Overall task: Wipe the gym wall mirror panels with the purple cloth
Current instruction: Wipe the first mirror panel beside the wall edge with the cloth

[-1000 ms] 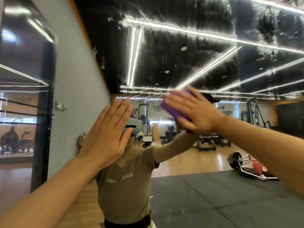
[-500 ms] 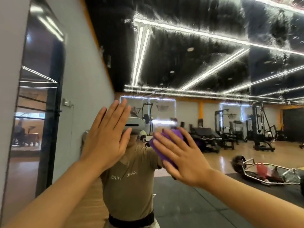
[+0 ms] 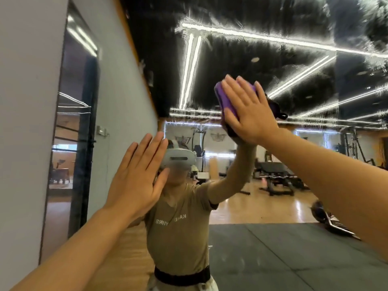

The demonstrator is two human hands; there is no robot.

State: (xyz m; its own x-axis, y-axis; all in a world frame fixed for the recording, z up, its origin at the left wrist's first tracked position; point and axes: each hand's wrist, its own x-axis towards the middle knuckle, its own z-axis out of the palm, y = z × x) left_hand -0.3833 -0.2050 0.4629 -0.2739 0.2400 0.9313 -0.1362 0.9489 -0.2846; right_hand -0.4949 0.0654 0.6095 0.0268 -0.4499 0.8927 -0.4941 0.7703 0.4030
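Smeary mirror (image 3: 273, 66) ahead: right hand (image 3: 249, 114), fingers straight, presses the purple cloth (image 3: 225, 101) high; left hand (image 3: 136, 181) braces flat. Risk: bare palms leave fresh prints, cloth slips.

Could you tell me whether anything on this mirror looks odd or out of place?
Streaky smears cover the upper mirror, blurring the reflected ceiling lights; the lower glass reflects cleanly. The cloth sits at the boundary.

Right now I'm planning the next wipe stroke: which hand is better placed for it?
Right. The right hand presses the folded purple cloth flat against the wall mirror panel; the left hand only braces bare on the glass.
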